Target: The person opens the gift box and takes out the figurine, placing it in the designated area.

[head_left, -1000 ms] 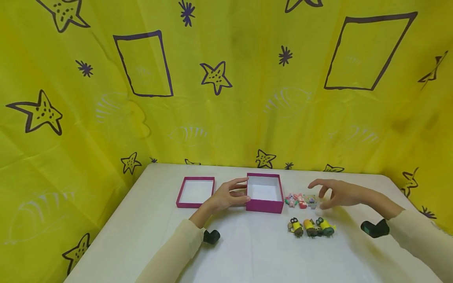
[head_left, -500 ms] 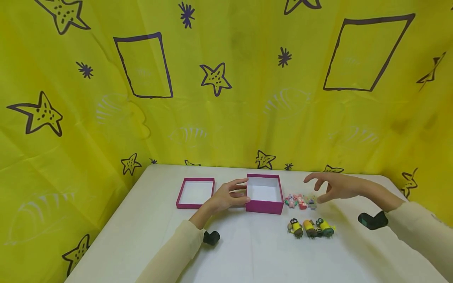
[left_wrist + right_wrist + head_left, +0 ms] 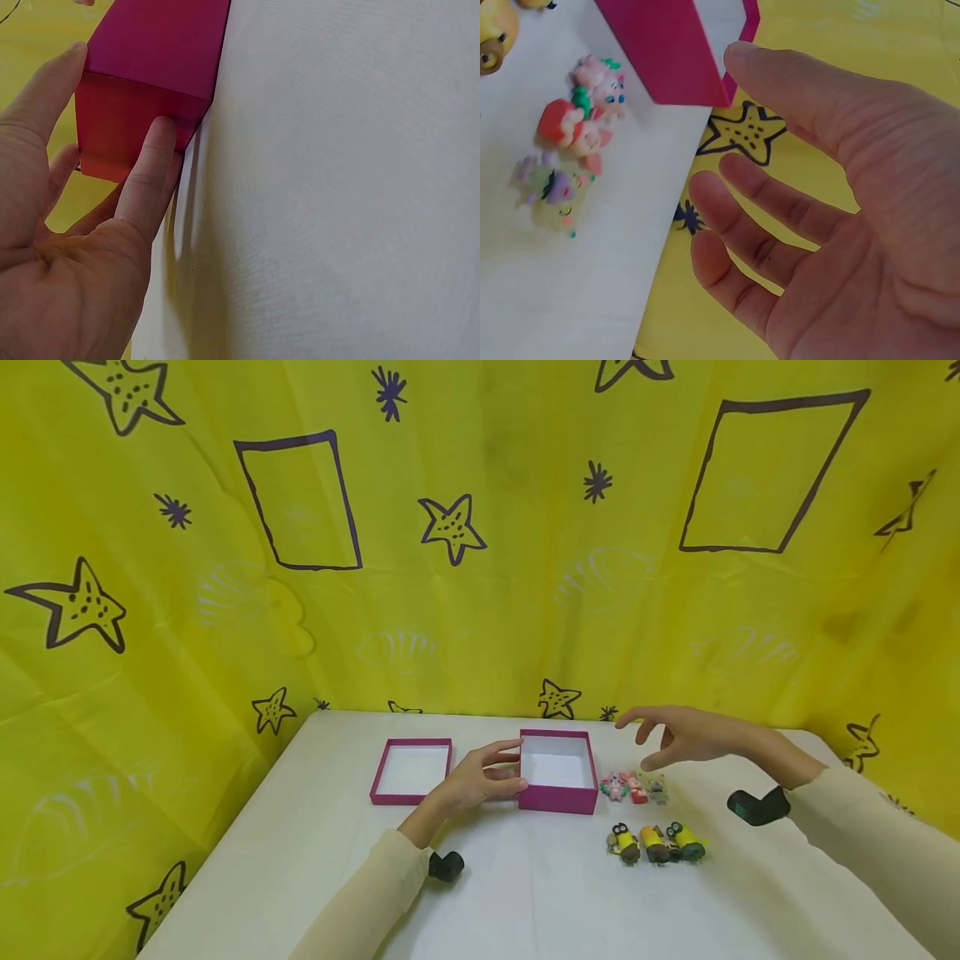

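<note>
My left hand (image 3: pixel 480 777) rests against the left wall of a magenta box (image 3: pixel 558 799) with a white inside. In the left wrist view its fingertips touch the outer side wall (image 3: pixel 124 120), fingers fairly straight. My right hand (image 3: pixel 686 735) is in the air to the right of the box, fingers spread and slightly bent, holding nothing. Below it on the table lie a pink figurine (image 3: pixel 613 786), a red-and-pink figurine (image 3: pixel 636 787) and a pale figurine with purple parts (image 3: pixel 555 187). No figurine shows on the visible part of the box's floor.
A magenta-rimmed lid (image 3: pixel 411 798) lies inner side up, left of the box. Three yellow minion figures (image 3: pixel 652 843) lie in a row nearer me, on the white table (image 3: pixel 525 893). A yellow curtain (image 3: pixel 480 610) with star drawings hangs behind the table.
My right hand has moved left and a little away from me, from beside the small figurines to above them, near the box. The left hand stays against the box.
</note>
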Demonstrator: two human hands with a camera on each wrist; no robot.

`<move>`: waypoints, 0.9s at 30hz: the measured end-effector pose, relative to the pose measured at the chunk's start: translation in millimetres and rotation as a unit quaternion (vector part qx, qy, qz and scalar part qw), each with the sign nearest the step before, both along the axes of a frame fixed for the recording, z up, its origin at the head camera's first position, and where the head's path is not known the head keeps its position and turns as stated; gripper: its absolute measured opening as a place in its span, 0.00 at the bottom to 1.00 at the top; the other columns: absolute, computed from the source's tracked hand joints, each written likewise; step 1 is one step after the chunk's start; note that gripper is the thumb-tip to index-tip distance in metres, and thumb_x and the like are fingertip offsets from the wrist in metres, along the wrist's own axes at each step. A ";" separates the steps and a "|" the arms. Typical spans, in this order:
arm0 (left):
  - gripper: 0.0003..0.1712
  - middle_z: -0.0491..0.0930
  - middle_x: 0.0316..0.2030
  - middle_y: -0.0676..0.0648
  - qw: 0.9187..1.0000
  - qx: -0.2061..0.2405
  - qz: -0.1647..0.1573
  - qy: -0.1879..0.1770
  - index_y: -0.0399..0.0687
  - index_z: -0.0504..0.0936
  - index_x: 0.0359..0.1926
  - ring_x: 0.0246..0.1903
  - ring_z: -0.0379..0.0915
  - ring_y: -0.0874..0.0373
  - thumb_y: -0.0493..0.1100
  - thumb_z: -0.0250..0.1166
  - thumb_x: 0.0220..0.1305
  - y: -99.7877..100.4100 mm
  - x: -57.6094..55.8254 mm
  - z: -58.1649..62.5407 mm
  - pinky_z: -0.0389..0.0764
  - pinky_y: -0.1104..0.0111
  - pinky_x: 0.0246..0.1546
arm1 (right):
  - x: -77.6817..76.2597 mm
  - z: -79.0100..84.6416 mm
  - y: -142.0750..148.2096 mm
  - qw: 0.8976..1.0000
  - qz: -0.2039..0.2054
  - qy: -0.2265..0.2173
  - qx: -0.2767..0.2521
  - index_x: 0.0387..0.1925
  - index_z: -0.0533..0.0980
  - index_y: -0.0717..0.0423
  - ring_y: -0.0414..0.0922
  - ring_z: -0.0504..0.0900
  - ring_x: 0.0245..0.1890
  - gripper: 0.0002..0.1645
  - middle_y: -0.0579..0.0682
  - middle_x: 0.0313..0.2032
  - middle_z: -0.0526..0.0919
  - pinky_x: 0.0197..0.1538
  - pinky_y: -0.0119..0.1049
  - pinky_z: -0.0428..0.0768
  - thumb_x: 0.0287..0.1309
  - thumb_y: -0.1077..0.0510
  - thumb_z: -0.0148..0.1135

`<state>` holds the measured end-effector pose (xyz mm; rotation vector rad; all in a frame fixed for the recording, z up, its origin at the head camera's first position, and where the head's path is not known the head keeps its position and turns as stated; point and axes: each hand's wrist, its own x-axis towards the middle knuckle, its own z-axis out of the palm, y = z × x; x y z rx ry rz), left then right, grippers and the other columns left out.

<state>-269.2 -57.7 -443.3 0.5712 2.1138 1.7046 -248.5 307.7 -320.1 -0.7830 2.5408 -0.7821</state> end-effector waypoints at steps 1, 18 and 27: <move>0.41 0.73 0.68 0.42 1.000 0.002 0.000 -0.001 0.57 0.68 0.76 0.65 0.73 0.45 0.42 0.73 0.65 -0.2 -0.1 -0.3 0.81 0.59 0.58 | -0.7 0.7 -3.0 1.000 0.001 0.003 0.000 0.70 0.67 0.56 0.47 0.83 0.34 0.38 0.60 0.55 0.79 0.40 0.42 0.84 0.62 0.54 0.73; 0.40 0.74 0.68 0.44 1.000 0.000 -0.001 -0.003 0.61 0.68 0.76 0.66 0.73 0.46 0.44 0.73 0.65 -0.9 -1.0 -1.4 0.81 0.59 0.58 | -19.3 -10.7 -58.5 0.997 0.037 0.061 -0.006 0.66 0.73 0.56 0.47 0.81 0.38 0.34 0.60 0.51 0.83 0.42 0.39 0.83 0.61 0.55 0.74; 0.41 0.74 0.68 0.47 1.000 -0.006 0.010 -0.018 0.66 0.69 0.75 0.64 0.75 0.48 0.47 0.75 0.64 -0.1 0.2 1.2 0.81 0.58 0.59 | -27.3 -29.3 -88.1 0.995 0.044 0.081 -0.031 0.61 0.76 0.59 0.48 0.77 0.35 0.30 0.59 0.47 0.85 0.38 0.36 0.82 0.60 0.58 0.75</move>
